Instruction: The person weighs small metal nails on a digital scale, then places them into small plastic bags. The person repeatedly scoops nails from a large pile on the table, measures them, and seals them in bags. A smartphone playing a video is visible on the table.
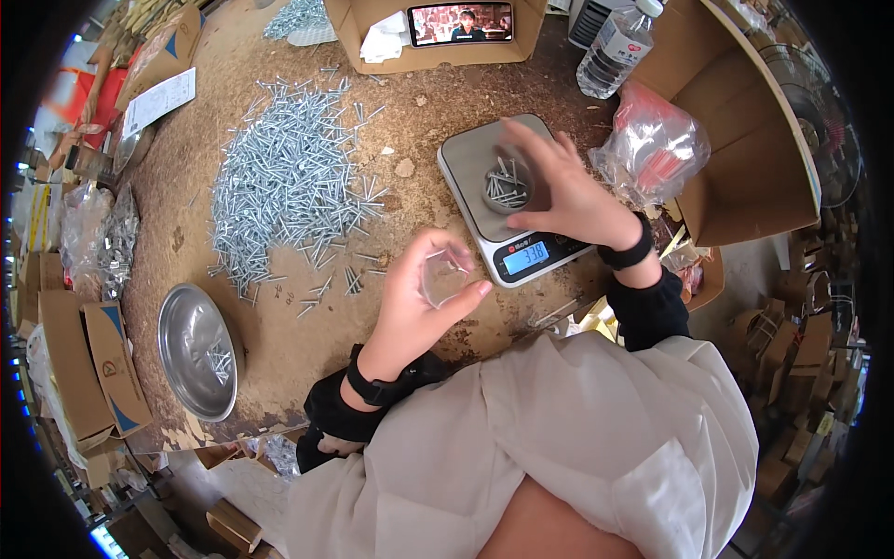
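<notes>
My left hand (421, 289) is curled round a small clear plastic bag (441, 281), which shows between thumb and fingers. On the flat pan of a digital scale (475, 210) stands a small round cup (528, 198) holding several screws (506, 184). My right hand (563, 182) arches beside and over this cup, thumb and fingers spread apart; whether they touch it I cannot tell. The scale's blue display is lit. A large loose heap of silvery screws (284, 177) lies to the left of the scale.
A steel bowl (179, 345) with a few screws sits at the table's near left. At the back, a phone (461, 25) leans in a cardboard box (424, 58). A water bottle (615, 51), a bundle of plastic bags (666, 154) and a big open carton (745, 140) stand at the right.
</notes>
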{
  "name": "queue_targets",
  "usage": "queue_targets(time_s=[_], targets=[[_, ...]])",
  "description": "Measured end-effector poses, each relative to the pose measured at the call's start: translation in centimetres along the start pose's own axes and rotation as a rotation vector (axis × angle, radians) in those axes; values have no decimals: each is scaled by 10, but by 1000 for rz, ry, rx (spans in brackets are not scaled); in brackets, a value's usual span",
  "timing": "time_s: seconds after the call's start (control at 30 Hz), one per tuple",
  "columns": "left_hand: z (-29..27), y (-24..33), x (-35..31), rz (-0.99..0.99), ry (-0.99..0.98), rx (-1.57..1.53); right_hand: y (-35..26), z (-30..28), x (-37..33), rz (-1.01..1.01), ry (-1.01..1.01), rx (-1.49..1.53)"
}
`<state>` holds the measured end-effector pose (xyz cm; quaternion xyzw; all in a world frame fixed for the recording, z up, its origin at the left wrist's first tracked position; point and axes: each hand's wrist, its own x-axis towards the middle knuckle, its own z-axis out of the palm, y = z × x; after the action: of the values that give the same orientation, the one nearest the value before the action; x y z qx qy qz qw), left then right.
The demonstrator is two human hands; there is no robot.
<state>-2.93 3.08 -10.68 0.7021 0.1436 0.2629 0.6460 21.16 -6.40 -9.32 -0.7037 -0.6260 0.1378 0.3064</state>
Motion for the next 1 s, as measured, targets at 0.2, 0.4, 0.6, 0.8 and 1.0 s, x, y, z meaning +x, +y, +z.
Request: queue_targets(time_s=[0.2,0.4,0.6,0.8,1.0], targets=[[1,-2,1,13,-6,223,-32,5,7,-39,-33,176],[3,-14,-4,-75,-113,10,-90,4,-10,-299,-32,39],[4,1,-5,-129,-261,-167,-99,1,-7,-241,-188,35],[9,4,-9,-233,-259,-344,-83,5,-14,-200,-167,267],[0,-16,-7,-116,-425,-280,-59,5,-21,-1,118,606]])
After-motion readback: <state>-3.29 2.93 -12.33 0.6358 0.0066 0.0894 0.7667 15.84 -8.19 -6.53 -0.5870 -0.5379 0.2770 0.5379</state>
